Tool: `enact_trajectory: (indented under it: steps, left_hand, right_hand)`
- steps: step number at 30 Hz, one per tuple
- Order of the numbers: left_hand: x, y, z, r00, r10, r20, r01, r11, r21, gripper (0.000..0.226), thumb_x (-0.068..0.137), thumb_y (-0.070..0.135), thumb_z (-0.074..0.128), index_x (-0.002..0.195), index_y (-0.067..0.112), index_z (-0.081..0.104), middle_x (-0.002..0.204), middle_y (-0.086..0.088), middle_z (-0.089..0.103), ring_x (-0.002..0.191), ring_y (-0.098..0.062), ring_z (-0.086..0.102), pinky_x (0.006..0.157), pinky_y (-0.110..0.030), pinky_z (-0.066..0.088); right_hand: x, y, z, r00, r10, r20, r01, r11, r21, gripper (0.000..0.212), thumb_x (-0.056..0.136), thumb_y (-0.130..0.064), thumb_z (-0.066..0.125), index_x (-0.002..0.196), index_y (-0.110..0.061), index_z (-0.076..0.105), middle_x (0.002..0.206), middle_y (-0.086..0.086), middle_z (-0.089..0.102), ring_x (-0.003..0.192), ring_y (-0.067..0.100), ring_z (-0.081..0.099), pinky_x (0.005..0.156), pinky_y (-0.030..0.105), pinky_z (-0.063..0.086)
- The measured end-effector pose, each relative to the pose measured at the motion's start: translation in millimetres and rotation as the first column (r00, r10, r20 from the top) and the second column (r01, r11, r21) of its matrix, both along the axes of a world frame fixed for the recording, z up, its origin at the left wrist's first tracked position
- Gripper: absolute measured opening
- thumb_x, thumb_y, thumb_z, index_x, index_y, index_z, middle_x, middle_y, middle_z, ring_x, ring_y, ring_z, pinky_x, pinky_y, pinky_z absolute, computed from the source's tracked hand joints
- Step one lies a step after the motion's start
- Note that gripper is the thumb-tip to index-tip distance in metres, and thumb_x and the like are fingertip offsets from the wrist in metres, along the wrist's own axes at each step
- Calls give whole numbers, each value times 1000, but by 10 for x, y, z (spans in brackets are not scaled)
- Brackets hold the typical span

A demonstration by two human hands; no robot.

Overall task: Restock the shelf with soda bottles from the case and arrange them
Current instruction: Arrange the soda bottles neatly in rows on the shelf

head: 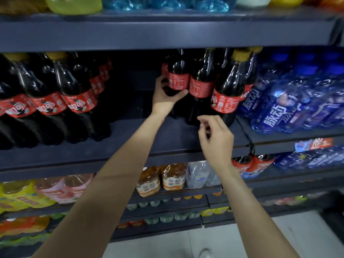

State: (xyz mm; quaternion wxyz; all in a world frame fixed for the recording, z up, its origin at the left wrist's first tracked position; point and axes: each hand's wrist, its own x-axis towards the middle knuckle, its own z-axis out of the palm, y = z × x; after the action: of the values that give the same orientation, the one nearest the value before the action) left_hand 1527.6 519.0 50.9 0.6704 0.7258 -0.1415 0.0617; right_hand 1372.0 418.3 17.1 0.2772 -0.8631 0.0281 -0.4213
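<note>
We note dark shop shelf (141,135), bare gap at centre between cola rows; blue drink bottles (290,107) at right. Left hand (164,94) reaches deep, wrapped round rear cola bottle (177,79) standing on shelf. Right hand (216,138) hovers at shelf edge, fingers loosely curled, holding nothing.

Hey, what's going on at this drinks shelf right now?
A person is stocking dark cola on a store shelf. The left hand grips a red-labelled cola bottle at the left end of a small cluster of cola bottles. The right hand hangs empty in front of that cluster, fingers loosely curled. A bare gap on the shelf separates this cluster from a fuller row of cola bottles on the left. Blue drink bottles sit to the right.
</note>
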Motion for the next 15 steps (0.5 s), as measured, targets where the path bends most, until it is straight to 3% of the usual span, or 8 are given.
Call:
enact_trajectory:
  steps: [2,4,8,11,13,15]
  left_hand:
    - [8,41,-4,999,6,42,-7,1000,12,73,67,19,86,128,8,46,111,1,59,101,-10,57,84,-10,45]
    - [-61,183,-28,999,-2,50,4,1000,-26,71,67,19,85,127,9,48,110,1,60,99,-10,59,82,-10,46]
    - [-283,782,-69,985,-163,60,165,986,-28,77,68,37,79,133,23,40,117,4,61,107,-4,61,89,-17,47]
    - [-387,1150,-40,957,-288,-30,285,956,-66,76,73,41,76,135,30,33,115,4,67,114,-12,61,99,-29,47]
    - [-408,1300,-34,938,-337,-79,329,939,-96,63,85,27,63,139,26,32,111,5,70,117,-15,59,107,-39,41]
    - [-447,1397,-5,939,-330,-99,328,944,-41,65,86,28,57,144,18,32,121,7,65,123,-12,53,113,-42,33]
  right_hand:
    - [48,59,35,999,47,-27,-46,999,24,24,89,-11,50,109,-12,63,99,1,63,81,16,62,68,40,54]
    - [123,149,98,992,119,-46,-113,988,101,29,90,-10,53,118,-11,58,105,2,62,88,12,62,73,39,55]
    - [374,319,255,931,318,-180,-249,913,322,62,88,-19,63,142,-15,33,134,6,49,121,15,49,100,34,45]
    - [581,428,332,761,585,-281,-375,750,545,88,82,-18,72,148,-25,15,145,9,38,128,19,44,105,33,39]
    - [708,490,316,632,716,-295,-396,626,671,99,78,-16,76,149,-31,8,144,12,39,124,17,47,105,35,41]
    - [791,545,268,545,783,-301,-393,555,733,105,75,-16,78,149,-35,5,143,12,43,123,14,48,106,33,40]
